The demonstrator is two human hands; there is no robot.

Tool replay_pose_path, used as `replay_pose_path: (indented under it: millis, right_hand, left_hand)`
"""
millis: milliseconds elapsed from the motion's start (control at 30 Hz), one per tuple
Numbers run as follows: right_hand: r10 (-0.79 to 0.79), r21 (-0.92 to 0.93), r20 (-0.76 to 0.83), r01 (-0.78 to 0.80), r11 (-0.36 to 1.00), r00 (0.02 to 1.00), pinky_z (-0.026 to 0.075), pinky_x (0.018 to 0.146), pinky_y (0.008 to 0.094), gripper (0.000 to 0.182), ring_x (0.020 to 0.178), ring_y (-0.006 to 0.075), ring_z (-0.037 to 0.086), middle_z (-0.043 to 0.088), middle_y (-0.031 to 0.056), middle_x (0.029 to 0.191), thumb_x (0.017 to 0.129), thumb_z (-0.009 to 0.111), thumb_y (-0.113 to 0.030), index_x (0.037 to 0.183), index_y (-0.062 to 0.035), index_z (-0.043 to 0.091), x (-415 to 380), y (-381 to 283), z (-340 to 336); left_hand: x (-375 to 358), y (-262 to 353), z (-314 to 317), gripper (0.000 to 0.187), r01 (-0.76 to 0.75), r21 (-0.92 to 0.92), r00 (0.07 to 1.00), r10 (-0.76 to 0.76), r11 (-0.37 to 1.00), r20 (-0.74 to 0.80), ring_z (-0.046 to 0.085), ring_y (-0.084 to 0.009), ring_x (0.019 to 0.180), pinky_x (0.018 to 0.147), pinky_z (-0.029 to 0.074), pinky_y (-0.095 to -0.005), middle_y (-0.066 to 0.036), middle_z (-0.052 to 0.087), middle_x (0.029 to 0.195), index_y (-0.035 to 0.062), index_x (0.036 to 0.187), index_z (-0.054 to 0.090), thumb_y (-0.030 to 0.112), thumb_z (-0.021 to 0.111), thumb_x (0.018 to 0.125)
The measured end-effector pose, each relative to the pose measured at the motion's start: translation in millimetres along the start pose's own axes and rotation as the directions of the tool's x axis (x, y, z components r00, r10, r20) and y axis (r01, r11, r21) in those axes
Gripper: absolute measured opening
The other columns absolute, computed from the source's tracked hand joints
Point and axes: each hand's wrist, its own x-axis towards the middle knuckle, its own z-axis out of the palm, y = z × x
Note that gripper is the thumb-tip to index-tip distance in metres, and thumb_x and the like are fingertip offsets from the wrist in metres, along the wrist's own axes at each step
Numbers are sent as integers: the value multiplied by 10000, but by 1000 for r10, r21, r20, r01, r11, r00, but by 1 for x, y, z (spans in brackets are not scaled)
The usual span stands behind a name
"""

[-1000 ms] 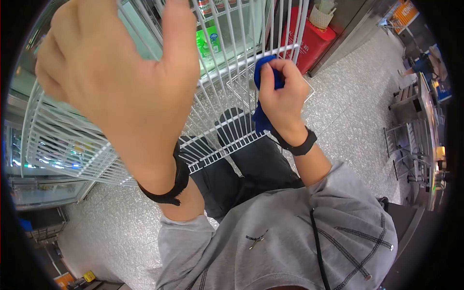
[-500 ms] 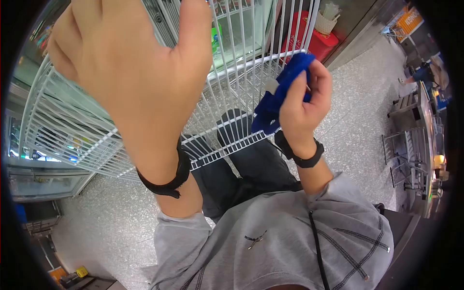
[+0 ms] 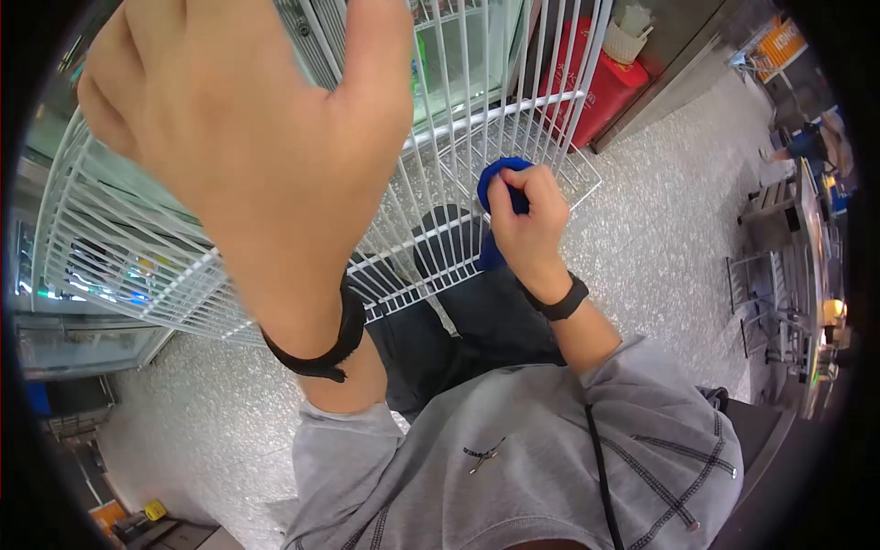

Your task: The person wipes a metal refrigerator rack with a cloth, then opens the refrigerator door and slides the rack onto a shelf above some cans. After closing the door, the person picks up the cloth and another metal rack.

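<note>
A white wire rack [image 3: 197,275] stands tilted in front of my knees, its bars spanning from the left to the upper middle. My left hand [image 3: 266,147] is large and close to the camera, over the rack's upper part. Its thumb points up, apart from the other fingers; the fingertips are cut off or hidden, so any grip on the rack cannot be made out. My right hand [image 3: 532,220] pinches a bunched blue cloth [image 3: 492,252] at the rack's right part. Part of the cloth hangs below that hand, near the lower edge bars.
A glass-fronted cabinet [image 3: 467,55] is behind the rack. Right of it stands a red box [image 3: 610,96] with a small white basket [image 3: 625,41]. Metal racks or tables [image 3: 779,238] line the far right, with a person [image 3: 811,142] near them. Speckled floor [image 3: 660,266] lies around my legs.
My right hand has moved left and slightly down with the blue cloth, which now looks more bunched. My left hand and the rack have barely shifted.
</note>
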Motion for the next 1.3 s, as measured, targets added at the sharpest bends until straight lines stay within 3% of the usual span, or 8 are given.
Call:
replay_pose_path:
  millis: [133, 267, 500, 633, 1000, 1100, 1200, 1300]
  right_hand:
    - [-132, 37, -50, 134, 990, 990, 475, 537, 296, 125, 620, 219, 607, 608, 104, 771, 746, 725, 51, 835, 0, 653, 23, -10, -6]
    - [-153, 70, -116, 162, 984, 981, 478, 538, 283, 143, 614, 210, 605, 608, 99, 774, 738, 730, 61, 852, 5, 664, 54, -25, -2]
    - [-169, 16, -50, 170, 985, 984, 471, 529, 292, 147, 603, 214, 595, 599, 87, 750, 704, 734, 67, 808, -12, 666, 16, 0, -4]
    - [-232, 27, -58, 234, 972, 971, 474, 535, 295, 154, 610, 219, 597, 605, 90, 760, 704, 737, 61, 824, -11, 671, 35, -8, -5]
    - [-193, 59, -52, 195, 979, 980, 483, 537, 293, 151, 613, 214, 606, 614, 101, 761, 708, 726, 82, 813, -2, 656, 27, -6, -5]
    - [-200, 34, -124, 205, 978, 972, 493, 547, 301, 139, 614, 220, 615, 626, 101, 761, 736, 726, 37, 842, -6, 647, 48, -15, -3]
    - [-10, 21, -40, 11, 1000, 999, 502, 556, 312, 122, 619, 225, 629, 640, 98, 764, 779, 712, -20, 876, -18, 639, 52, -21, 0]
    - [-15, -76, -26, 13, 997, 1000, 497, 541, 323, 83, 590, 243, 629, 642, 101, 739, 820, 679, -54, 884, -25, 634, 48, -21, -5]
  left_hand:
    - [-1, 2, -1, 447, 3, -1, 1000, -3, 1000, 2, 568, -252, 1090, 1022, 307, -397, -55, 663, 1094, 121, 1147, 663, 374, 749, 789]
    - [-2, 2, -2, 447, 9, 0, 1000, -9, 1000, 7, 569, -252, 1090, 1022, 310, -395, -57, 663, 1096, 120, 1149, 662, 372, 748, 790]
    - [-4, 4, -2, 447, 18, -4, 1000, -18, 1000, 14, 571, -251, 1091, 1021, 314, -391, -60, 663, 1100, 117, 1152, 661, 368, 747, 793]
    - [-5, 5, -4, 447, 31, -8, 999, -30, 1000, 14, 572, -251, 1092, 1020, 317, -388, -62, 663, 1102, 115, 1155, 661, 366, 746, 795]
    - [-7, 6, -4, 447, 52, -17, 999, -52, 998, 16, 576, -250, 1093, 1018, 324, -382, -68, 663, 1107, 111, 1160, 659, 360, 744, 799]
    - [-8, 5, -5, 447, 55, -20, 998, -55, 998, 15, 577, -250, 1094, 1018, 326, -380, -69, 664, 1109, 110, 1162, 658, 358, 743, 800]
    - [-8, 2, -4, 447, 59, -23, 998, -59, 998, 15, 578, -250, 1094, 1017, 328, -378, -71, 664, 1110, 109, 1164, 658, 356, 742, 801]
    - [-8, 4, -2, 447, 62, -22, 998, -62, 998, 12, 579, -250, 1094, 1017, 330, -376, -72, 664, 1112, 108, 1165, 658, 355, 742, 802]
